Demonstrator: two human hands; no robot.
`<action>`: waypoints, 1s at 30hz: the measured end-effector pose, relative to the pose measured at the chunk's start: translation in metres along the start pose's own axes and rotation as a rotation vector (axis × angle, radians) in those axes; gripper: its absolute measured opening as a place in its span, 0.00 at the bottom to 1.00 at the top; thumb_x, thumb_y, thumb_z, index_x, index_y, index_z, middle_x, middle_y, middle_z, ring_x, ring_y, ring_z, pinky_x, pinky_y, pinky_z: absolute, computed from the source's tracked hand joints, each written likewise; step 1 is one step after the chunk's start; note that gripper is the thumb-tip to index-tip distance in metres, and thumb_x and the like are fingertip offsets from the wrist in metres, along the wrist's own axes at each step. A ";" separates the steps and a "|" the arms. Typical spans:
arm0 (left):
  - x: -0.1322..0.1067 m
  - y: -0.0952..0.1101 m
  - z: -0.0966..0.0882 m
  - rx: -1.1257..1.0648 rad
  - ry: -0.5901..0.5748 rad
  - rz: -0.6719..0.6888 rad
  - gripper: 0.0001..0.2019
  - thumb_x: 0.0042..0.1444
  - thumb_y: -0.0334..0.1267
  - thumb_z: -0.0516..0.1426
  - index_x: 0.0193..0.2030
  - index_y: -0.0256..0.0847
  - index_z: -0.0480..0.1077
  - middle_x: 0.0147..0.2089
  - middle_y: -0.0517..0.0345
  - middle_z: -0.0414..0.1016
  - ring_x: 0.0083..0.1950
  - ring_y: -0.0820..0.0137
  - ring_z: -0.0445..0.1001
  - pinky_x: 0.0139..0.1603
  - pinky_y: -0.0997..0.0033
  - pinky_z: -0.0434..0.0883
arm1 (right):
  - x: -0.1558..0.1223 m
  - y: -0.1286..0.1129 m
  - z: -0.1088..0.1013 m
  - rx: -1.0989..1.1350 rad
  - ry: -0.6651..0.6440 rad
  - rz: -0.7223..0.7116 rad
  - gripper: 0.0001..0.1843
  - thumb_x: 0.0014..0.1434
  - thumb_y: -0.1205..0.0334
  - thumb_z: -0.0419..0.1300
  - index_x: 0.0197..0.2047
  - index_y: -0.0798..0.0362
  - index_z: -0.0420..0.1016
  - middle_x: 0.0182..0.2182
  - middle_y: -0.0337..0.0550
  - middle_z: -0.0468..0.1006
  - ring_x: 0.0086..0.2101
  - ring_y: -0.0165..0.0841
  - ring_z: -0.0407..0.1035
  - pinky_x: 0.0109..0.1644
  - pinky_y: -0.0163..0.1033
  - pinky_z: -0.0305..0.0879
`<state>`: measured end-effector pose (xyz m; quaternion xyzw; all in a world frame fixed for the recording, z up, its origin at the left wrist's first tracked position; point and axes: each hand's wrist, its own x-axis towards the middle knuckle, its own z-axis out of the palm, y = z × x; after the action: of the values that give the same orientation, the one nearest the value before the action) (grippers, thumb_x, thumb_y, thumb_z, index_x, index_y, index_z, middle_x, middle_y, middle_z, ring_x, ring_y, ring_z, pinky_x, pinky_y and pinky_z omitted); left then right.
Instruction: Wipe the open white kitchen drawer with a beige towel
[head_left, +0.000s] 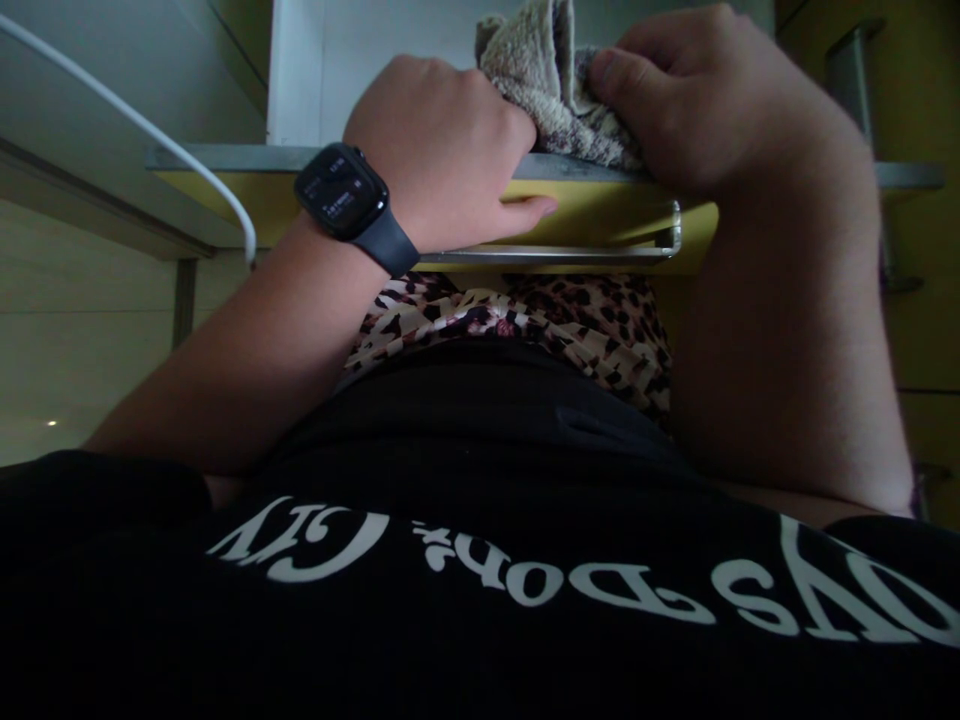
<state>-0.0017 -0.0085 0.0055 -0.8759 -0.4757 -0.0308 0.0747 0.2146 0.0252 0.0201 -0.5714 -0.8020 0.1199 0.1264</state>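
Note:
A yellow-fronted drawer (585, 205) with a grey top edge stands pulled out before me. My left hand (450, 150), with a black watch (343, 192) on the wrist, is closed over that edge; its thumb lies against the yellow front and its fingers curl inward, partly hidden. In my right hand (690, 95) is a bunched, grey-beige mottled cloth (529, 75), pinched between thumb and fingers. The cloth rests on the drawer's top edge, right beside the knuckles of my left hand. The right fingertips are hidden behind the cloth and hand.
The drawer's pale interior (382, 35) shows at the top. A metal bar handle (551, 256) runs along its front, close to my patterned trousers (480, 310). A white cable (142, 120) hangs at the left. More yellow cabinet fronts with a handle (851, 80) stand at the right.

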 end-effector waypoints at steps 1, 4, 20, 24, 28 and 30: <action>0.000 0.000 0.000 -0.003 -0.003 -0.003 0.37 0.67 0.64 0.49 0.55 0.29 0.80 0.50 0.32 0.81 0.59 0.35 0.80 0.54 0.35 0.74 | 0.000 0.000 0.000 -0.002 0.000 0.001 0.23 0.71 0.45 0.49 0.30 0.52 0.61 0.26 0.37 0.55 0.31 0.29 0.55 0.45 0.41 0.55; 0.000 0.001 -0.001 -0.002 -0.015 -0.019 0.36 0.67 0.64 0.50 0.56 0.31 0.80 0.50 0.33 0.82 0.60 0.37 0.80 0.56 0.37 0.74 | -0.001 -0.001 -0.001 -0.001 0.005 0.003 0.23 0.72 0.45 0.49 0.30 0.53 0.61 0.26 0.36 0.56 0.29 0.27 0.51 0.42 0.41 0.53; 0.000 0.000 0.001 0.019 -0.007 -0.024 0.37 0.67 0.66 0.49 0.56 0.33 0.80 0.52 0.36 0.82 0.60 0.41 0.81 0.56 0.42 0.75 | -0.001 -0.002 0.000 0.011 0.001 0.001 0.22 0.72 0.48 0.51 0.29 0.52 0.61 0.25 0.36 0.56 0.27 0.27 0.48 0.39 0.40 0.48; 0.000 0.001 0.001 0.007 -0.004 -0.030 0.36 0.66 0.66 0.49 0.56 0.34 0.80 0.51 0.37 0.82 0.60 0.41 0.81 0.56 0.44 0.74 | -0.001 -0.002 0.000 0.021 -0.002 -0.002 0.22 0.72 0.48 0.51 0.30 0.53 0.61 0.25 0.37 0.57 0.27 0.27 0.49 0.38 0.41 0.45; 0.000 0.001 0.000 0.010 -0.008 -0.031 0.36 0.66 0.66 0.49 0.56 0.33 0.80 0.51 0.36 0.82 0.60 0.40 0.80 0.56 0.42 0.74 | 0.000 -0.002 -0.001 0.025 0.002 0.004 0.22 0.71 0.48 0.51 0.30 0.52 0.61 0.25 0.37 0.58 0.28 0.28 0.50 0.38 0.41 0.44; 0.000 0.001 0.000 0.007 -0.002 -0.019 0.36 0.66 0.65 0.50 0.55 0.32 0.81 0.51 0.35 0.82 0.60 0.38 0.80 0.56 0.41 0.75 | 0.000 -0.001 -0.001 0.025 0.003 -0.001 0.22 0.71 0.47 0.51 0.29 0.52 0.61 0.25 0.37 0.57 0.28 0.28 0.50 0.38 0.41 0.44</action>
<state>-0.0013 -0.0091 0.0053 -0.8711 -0.4841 -0.0292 0.0769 0.2136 0.0248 0.0213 -0.5696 -0.8004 0.1293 0.1349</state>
